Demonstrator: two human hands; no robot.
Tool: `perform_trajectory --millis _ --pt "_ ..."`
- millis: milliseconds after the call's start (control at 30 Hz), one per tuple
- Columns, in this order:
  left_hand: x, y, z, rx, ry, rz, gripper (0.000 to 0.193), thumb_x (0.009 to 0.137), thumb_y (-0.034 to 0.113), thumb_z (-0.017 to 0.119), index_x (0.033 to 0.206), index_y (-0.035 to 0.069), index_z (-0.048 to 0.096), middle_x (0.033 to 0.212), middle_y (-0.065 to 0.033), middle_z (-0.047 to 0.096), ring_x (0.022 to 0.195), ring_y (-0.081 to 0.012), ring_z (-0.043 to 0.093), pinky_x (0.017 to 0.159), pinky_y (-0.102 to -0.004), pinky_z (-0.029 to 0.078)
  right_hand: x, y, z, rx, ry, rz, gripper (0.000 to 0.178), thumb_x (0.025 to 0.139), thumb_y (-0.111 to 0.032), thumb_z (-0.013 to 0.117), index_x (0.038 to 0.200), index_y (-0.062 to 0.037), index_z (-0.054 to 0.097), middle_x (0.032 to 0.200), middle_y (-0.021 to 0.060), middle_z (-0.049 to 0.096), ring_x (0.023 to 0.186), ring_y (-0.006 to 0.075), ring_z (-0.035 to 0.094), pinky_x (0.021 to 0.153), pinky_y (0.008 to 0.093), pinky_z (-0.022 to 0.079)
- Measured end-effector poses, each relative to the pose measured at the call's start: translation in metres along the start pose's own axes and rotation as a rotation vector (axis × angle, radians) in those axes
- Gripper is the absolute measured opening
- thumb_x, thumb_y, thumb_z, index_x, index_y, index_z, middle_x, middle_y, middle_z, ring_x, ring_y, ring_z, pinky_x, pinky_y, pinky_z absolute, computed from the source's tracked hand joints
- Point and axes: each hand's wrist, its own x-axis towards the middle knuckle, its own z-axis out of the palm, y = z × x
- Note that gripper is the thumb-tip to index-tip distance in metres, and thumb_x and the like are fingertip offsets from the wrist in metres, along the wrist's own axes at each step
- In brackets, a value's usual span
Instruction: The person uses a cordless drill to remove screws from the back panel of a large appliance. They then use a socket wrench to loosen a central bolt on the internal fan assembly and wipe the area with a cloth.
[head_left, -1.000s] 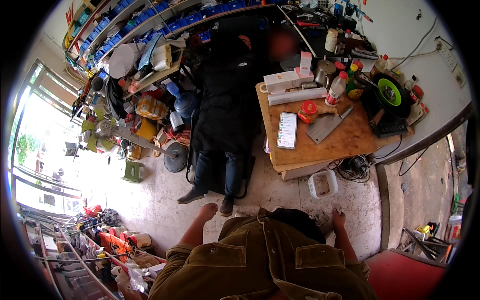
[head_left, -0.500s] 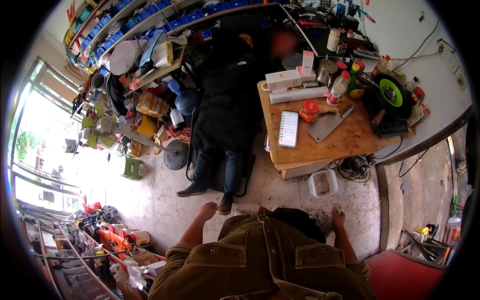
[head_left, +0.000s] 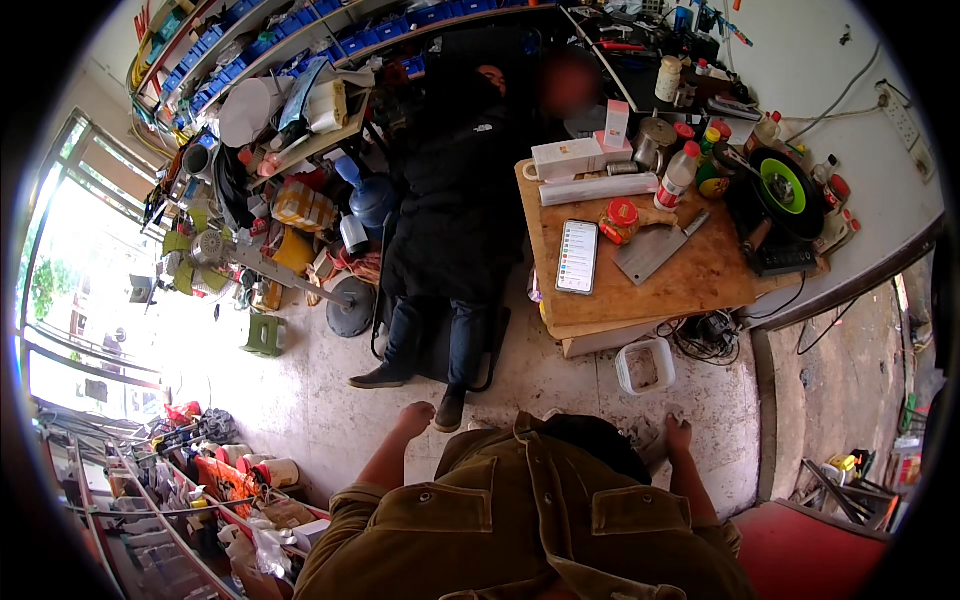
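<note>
My left hand [head_left: 414, 419] hangs over the floor in front of me, its fingers curled closed, with nothing visible in it. It is nearest to a shoe [head_left: 450, 409] of a person lying back in a chair. My right hand [head_left: 679, 434] hangs low on the right, fingers closed; a small pale spot shows at the fingertips, too small to name. Beyond it a white plastic tub [head_left: 646, 368] stands on the floor. On the wooden table [head_left: 690, 288] lie a lit phone [head_left: 577, 257] and a cleaver [head_left: 650, 256], beside a red-lidded jar [head_left: 619, 222].
The person in a black coat [head_left: 455, 200] reclines left of the table. A wok [head_left: 785, 195] with a green bowl sits on a cooker at the right. Cables [head_left: 705, 338] lie under the table. A red surface [head_left: 805, 545] is at my right, cluttered shelving [head_left: 150, 500] at my left.
The reclining person's left-hand shoe in the picture has shifted slightly to the left. Both my hands stay almost where they were.
</note>
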Motion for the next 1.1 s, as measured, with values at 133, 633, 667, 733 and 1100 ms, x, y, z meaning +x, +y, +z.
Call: perform_trajectory --millis 133,633,667,733,1100 --pt "-0.009 -0.001 -0.006 0.031 0.000 -0.024 0.019 0.080 0.021 0.056 0.089 0.007 0.064 0.080 -0.0117 0.066 0.069 -0.0221 0.065 0.067 -0.0347 0.050 -0.012 -0.048 -0.005 0.142 -0.002 0.162 0.052 0.080 -0.032 0.063 0.111 0.0085 0.054 0.107 0.0205 0.060 0.098 0.0302 0.057 0.085 0.0372 0.043" --pt "0.000 0.000 -0.003 0.003 0.009 -0.053 0.022 0.080 0.023 0.057 0.092 0.006 0.065 0.079 -0.0123 0.066 0.071 -0.0225 0.065 0.068 -0.0350 0.050 0.014 0.002 0.014 -0.108 0.001 0.048 0.059 0.078 -0.034 0.065 0.115 0.0093 0.051 0.110 0.0196 0.058 0.099 0.0274 0.056 0.086 0.0356 0.044" --pt "0.000 0.000 -0.003 -0.012 0.010 -0.056 0.022 0.080 0.022 0.057 0.092 0.006 0.065 0.079 -0.0124 0.066 0.071 -0.0226 0.065 0.068 -0.0351 0.050 0.014 0.002 0.014 -0.099 0.002 0.038 0.060 0.078 -0.035 0.065 0.115 0.0098 0.051 0.110 0.0200 0.058 0.100 0.0276 0.056 0.086 0.0356 0.043" --pt "0.001 0.008 0.000 -0.012 0.000 -0.067 0.022 0.080 0.022 0.056 0.092 0.005 0.065 0.079 -0.0126 0.066 0.071 -0.0232 0.065 0.068 -0.0351 0.050 0.014 0.003 0.009 -0.097 0.010 0.047 0.060 0.078 -0.035 0.065 0.115 0.0098 0.050 0.110 0.0202 0.058 0.100 0.0278 0.056 0.087 0.0359 0.043" --pt "0.003 0.000 -0.003 0.008 0.012 0.000 0.024 0.080 0.023 0.055 0.092 0.005 0.065 0.085 -0.0149 0.065 0.075 -0.0267 0.065 0.070 -0.0368 0.050 0.007 -0.014 0.009 -0.022 -0.009 0.010 0.054 0.080 -0.032 0.063 0.116 0.0066 0.052 0.110 0.0187 0.058 0.099 0.0287 0.056 0.085 0.0367 0.043"
